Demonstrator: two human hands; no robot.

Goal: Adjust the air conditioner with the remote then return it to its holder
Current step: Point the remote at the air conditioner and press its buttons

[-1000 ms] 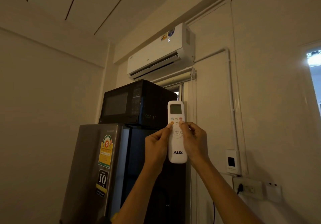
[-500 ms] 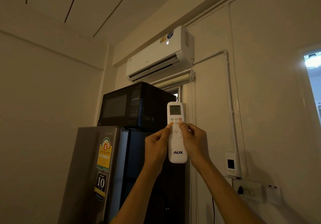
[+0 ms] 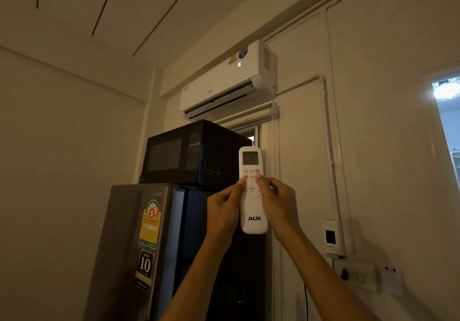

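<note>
Both clamped on the upright remote (image 3: 253,211), left hand (image 3: 222,211) and right hand (image 3: 280,206) flanking it, thumbs on buttons, top aimed at the air conditioner (image 3: 229,81) above; holder unidentified.

Left hand (image 3: 224,211) and right hand (image 3: 278,206) raised together, fingers curled, thumbs forward.

Small home room, microwave (image 3: 189,152) atop fridge (image 3: 132,253), wall air conditioner (image 3: 224,84)

The remote (image 3: 252,191) reads "AUX"; fridge (image 3: 129,246) stickers (image 3: 145,266) show "5" and "10".
</note>
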